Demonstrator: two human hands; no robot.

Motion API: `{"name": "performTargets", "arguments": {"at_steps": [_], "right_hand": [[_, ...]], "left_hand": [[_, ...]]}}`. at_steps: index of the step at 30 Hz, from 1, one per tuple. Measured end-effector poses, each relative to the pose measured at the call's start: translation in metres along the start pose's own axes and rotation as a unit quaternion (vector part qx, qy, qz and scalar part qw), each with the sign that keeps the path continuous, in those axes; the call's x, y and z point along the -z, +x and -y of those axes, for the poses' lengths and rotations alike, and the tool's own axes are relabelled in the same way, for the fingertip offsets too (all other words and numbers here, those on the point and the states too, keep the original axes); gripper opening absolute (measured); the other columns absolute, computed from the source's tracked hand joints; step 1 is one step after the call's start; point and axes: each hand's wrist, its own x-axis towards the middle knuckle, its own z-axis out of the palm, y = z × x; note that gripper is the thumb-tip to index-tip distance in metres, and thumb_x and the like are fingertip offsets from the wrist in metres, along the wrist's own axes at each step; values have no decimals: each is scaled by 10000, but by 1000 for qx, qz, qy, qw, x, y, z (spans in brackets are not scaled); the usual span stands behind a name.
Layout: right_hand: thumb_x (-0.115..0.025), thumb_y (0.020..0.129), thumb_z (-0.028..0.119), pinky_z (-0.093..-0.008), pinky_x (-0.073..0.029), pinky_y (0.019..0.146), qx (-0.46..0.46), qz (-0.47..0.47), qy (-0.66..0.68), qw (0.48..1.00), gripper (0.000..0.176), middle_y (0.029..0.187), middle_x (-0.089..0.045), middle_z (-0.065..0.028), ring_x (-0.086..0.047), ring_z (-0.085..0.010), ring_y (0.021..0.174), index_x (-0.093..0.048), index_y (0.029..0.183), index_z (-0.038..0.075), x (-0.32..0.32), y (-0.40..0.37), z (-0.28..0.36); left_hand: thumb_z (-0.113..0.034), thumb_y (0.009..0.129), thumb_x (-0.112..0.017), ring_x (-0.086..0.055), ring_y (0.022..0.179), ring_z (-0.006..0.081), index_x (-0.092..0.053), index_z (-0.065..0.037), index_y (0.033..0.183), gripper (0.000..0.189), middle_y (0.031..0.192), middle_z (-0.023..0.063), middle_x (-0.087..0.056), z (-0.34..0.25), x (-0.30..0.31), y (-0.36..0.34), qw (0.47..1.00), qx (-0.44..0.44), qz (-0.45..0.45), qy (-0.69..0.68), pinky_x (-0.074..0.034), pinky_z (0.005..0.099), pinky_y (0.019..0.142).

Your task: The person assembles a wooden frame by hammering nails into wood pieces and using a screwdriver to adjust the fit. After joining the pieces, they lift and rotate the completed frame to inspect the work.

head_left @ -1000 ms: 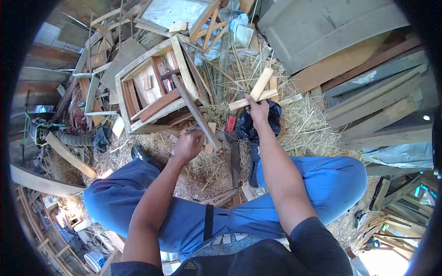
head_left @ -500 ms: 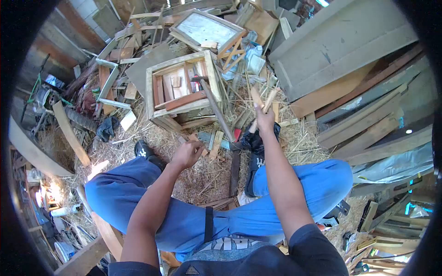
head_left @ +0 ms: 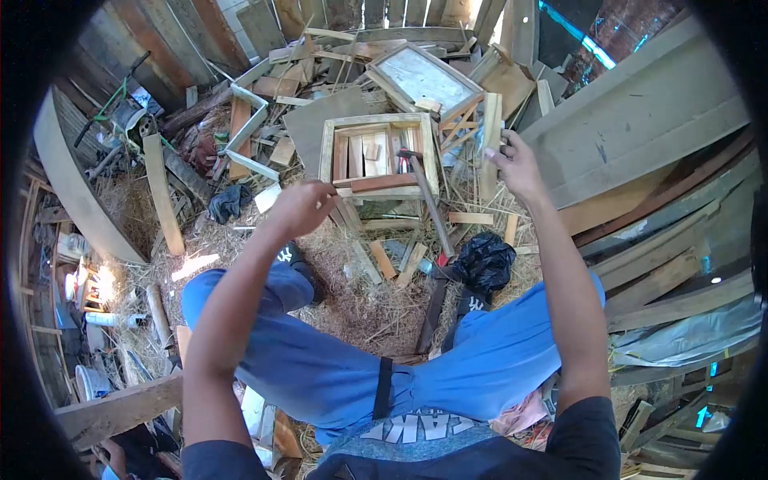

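My right hand [head_left: 520, 166] is closed on a long, narrow wooden strip [head_left: 491, 116], which stands nearly upright at the right of the box. My left hand [head_left: 302, 208] is raised near the box's front left corner with its fingers curled together; whatever they may hold is hidden. Between the hands is an open wooden box frame [head_left: 374, 122] with loose wood pieces inside. A hammer [head_left: 432, 204] leans on its front rail, head inside the box, handle sloping down toward the straw floor.
A black plastic bag [head_left: 484, 262] lies by my right foot. Offcuts [head_left: 382, 260] are scattered over straw before the box. A framed panel [head_left: 424, 76] rests behind it. A large grey board [head_left: 632, 120] and stacked planks [head_left: 664, 248] line the right side.
My right hand has risen with the wooden strip, which now stands more upright. My left hand has lifted toward the box's corner. The head view has tilted upward.
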Motion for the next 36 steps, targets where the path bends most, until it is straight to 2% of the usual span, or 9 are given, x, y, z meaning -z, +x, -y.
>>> {"name": "performTargets", "arguments": {"at_steps": [6,8,12,14,16,19,25,34,36], "right_hand": [[-764,925,126,-323,-549,761,-71,9,25,997,439,1019,-748,-181,-720,-198,879,-555,1263,-61,-51,7,9],[-732,953,137,-309,-552,608,-44,11,-16,999,313,965,-742,-100,-682,-136,756,-591,1203,11,-71,13,-6],[-717,962,119,-315,-573,582,-61,72,-1,996,341,931,-729,-98,-678,-146,735,-566,1250,17,-95,22,-15],[-705,968,102,-304,-568,578,-77,77,-25,994,338,914,-725,-94,-686,-148,739,-566,1268,34,-99,22,3],[-707,949,52,-302,-533,759,-129,110,-13,985,344,1022,-741,-154,-703,-174,915,-582,1262,-16,-99,26,7],[-705,948,49,-302,-556,761,-125,109,12,986,382,1040,-738,-166,-703,-186,922,-566,1298,-14,-101,35,-3],[-688,954,36,-348,-619,746,-141,120,19,983,442,1094,-718,-187,-697,-203,954,-520,1359,-19,-105,49,-14],[-644,978,29,-380,-634,745,-166,110,92,976,489,1162,-694,-195,-684,-231,1006,-468,1431,-34,-100,56,-2],[-642,991,61,-354,-623,724,-159,112,105,975,459,1133,-697,-156,-687,-200,950,-489,1418,-4,-97,54,3]], "left_hand": [[-249,950,-677,-723,807,349,-752,-12,1026,261,924,196,-739,30,14,17,997,65,-38,-4,-566,428,750],[-260,944,-680,-718,804,349,-748,-7,1032,276,926,197,-737,41,-1,25,996,71,-44,-20,-565,428,754],[-242,930,-677,-718,939,363,-774,-94,1057,217,1050,159,-748,49,-27,45,995,99,-19,-15,-566,461,855],[-219,922,-678,-705,1000,362,-761,-115,1114,234,1159,145,-720,56,-40,54,996,87,-17,-7,-562,462,895],[-183,897,-688,-686,1061,359,-745,-134,1162,275,1229,117,-689,69,-50,58,999,32,-21,3,-556,466,925],[-126,876,-719,-653,1128,355,-743,-83,1125,254,1220,124,-698,76,-58,67,999,24,22,27,-534,458,966],[-164,879,-700,-635,1138,310,-757,-153,1069,198,1200,42,-629,80,-57,79,991,-14,91,99,-565,429,928],[-151,882,-712,-602,1143,328,-725,-95,967,102,1182,86,-593,85,-45,85,998,-21,50,43,-522,445,968],[-137,889,-709,-597,1136,355,-700,-64,980,117,1168,114,-597,84,-40,87,999,-47,-15,-8,-512,461,959]]}}
